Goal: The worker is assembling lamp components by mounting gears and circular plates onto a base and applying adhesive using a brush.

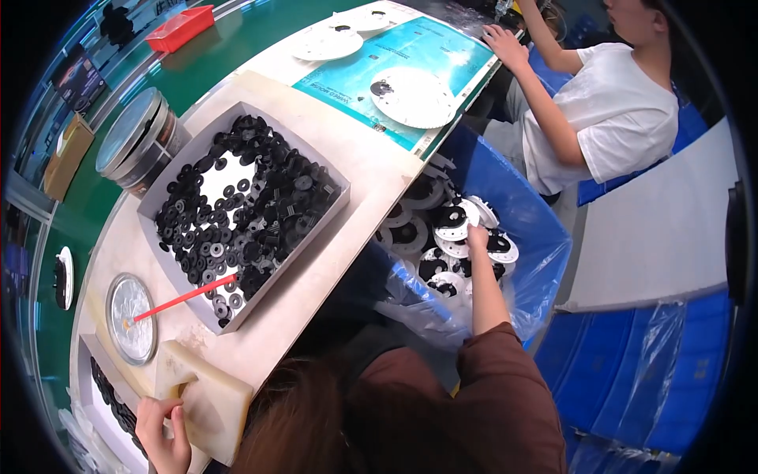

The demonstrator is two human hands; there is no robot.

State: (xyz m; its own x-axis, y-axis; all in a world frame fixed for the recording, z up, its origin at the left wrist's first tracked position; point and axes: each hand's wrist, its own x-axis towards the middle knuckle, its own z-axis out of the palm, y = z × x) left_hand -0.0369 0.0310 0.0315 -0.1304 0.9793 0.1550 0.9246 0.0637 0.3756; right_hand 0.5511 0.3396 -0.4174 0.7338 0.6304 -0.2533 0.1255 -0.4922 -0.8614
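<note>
My right hand (477, 239) reaches into a blue bin (530, 207) lined with clear plastic. Its fingers are closed on the edge of a white disc with a black centre (453, 224), one of several such discs piled there. On the left, my left hand (164, 436) is beside a cream-coloured block (223, 393) that has a dark hollow in it. Thumb and forefinger are curled close together; whatever they may hold is too small to make out. Behind this hand stands a tray of black parts (110, 399), partly cut off by the hand.
A grey box (328, 219) full of small black rings and discs stands on the pale table. Near it are a round metal lid with a red stick (183, 300) and a metal can (142, 138). White plates (412, 96) lie on a turquoise sheet; a co-worker (608, 103) sits at the far right.
</note>
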